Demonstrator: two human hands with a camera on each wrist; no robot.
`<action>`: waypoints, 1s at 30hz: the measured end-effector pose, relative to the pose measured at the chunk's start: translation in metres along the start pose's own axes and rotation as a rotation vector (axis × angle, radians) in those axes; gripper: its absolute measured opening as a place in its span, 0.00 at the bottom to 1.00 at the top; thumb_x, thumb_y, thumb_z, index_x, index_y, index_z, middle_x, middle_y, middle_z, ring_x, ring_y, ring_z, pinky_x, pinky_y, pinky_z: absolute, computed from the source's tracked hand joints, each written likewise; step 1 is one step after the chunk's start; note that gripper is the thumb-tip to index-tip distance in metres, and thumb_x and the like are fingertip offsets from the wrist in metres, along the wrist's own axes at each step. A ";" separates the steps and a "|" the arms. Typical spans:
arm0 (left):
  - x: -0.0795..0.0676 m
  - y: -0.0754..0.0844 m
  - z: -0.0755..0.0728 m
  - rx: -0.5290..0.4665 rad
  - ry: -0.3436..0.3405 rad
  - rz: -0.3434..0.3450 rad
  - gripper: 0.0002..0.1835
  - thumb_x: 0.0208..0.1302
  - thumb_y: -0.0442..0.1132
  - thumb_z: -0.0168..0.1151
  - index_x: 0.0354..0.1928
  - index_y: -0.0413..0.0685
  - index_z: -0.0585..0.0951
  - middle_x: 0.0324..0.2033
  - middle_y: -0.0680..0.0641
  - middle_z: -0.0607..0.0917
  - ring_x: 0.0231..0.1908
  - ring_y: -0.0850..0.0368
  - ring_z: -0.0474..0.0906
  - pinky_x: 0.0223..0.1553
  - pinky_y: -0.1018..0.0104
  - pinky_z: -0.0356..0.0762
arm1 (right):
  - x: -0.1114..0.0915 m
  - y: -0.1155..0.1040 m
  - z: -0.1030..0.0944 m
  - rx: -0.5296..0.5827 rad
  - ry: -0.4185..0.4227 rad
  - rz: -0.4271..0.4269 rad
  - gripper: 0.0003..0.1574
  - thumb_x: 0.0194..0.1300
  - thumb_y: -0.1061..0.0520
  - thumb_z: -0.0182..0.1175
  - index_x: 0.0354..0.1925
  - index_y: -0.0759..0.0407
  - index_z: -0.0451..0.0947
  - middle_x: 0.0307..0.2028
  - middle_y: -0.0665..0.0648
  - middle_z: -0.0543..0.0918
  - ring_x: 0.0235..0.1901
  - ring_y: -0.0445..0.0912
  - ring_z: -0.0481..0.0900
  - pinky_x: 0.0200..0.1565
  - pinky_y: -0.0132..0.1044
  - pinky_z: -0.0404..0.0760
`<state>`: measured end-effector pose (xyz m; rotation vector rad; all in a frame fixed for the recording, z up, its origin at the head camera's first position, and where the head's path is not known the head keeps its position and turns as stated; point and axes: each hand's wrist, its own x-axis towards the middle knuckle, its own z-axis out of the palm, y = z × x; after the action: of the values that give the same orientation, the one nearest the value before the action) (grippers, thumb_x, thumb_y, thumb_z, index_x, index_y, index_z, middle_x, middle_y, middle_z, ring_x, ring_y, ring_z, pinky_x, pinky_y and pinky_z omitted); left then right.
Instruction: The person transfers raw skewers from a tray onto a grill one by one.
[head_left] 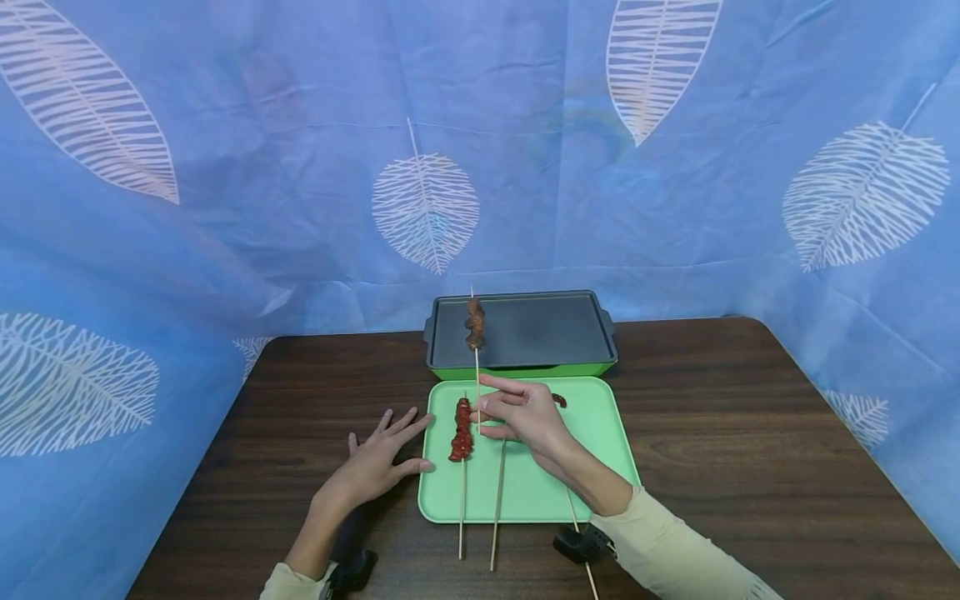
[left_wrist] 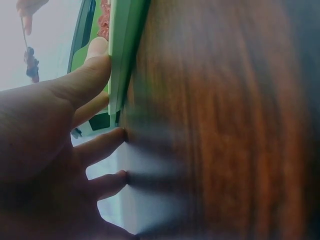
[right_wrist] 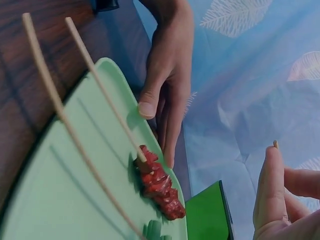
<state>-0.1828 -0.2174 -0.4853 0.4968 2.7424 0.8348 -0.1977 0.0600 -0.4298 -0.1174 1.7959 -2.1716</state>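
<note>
My right hand [head_left: 528, 417] pinches the stick of a brown meat skewer [head_left: 476, 323] and holds it upright over the tray, its meat in front of the grill pan. With fingers spread, my left hand [head_left: 375, 462] touches the left rim of the light green tray [head_left: 600, 500]; its other fingertips meet the table in the left wrist view. On the tray lies a red meat skewer [head_left: 461, 429]. Beside it lies a second skewer's stick [head_left: 498, 504], with green pieces [right_wrist: 154, 230] at its end in the right wrist view. A third skewer [head_left: 559, 400] is mostly hidden by my right arm.
Behind the tray stands a grill pan [head_left: 540, 329] with a dark flat top and a green base. Skewer sticks jut past the tray's front edge over the dark wooden table [head_left: 750, 433]. A blue leaf-patterned cloth [head_left: 525, 167] hangs behind.
</note>
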 end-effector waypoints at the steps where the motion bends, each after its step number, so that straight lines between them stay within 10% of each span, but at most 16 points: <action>1: 0.000 0.000 0.000 0.004 0.003 0.000 0.40 0.68 0.59 0.64 0.80 0.61 0.64 0.79 0.43 0.57 0.78 0.31 0.39 0.57 0.11 0.31 | 0.003 -0.001 0.002 0.005 0.004 0.000 0.30 0.72 0.66 0.62 0.70 0.59 0.74 0.45 0.63 0.87 0.46 0.51 0.89 0.45 0.45 0.87; 30: 0.000 0.000 0.000 0.010 0.009 0.000 0.40 0.69 0.59 0.64 0.79 0.61 0.64 0.79 0.43 0.57 0.78 0.30 0.40 0.57 0.11 0.31 | 0.051 0.024 0.025 0.113 0.080 0.051 0.26 0.71 0.65 0.63 0.65 0.68 0.77 0.42 0.63 0.89 0.41 0.47 0.89 0.43 0.41 0.87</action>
<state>-0.1827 -0.2177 -0.4858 0.4963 2.7557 0.8259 -0.2350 0.0180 -0.4547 0.0411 1.6932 -2.2657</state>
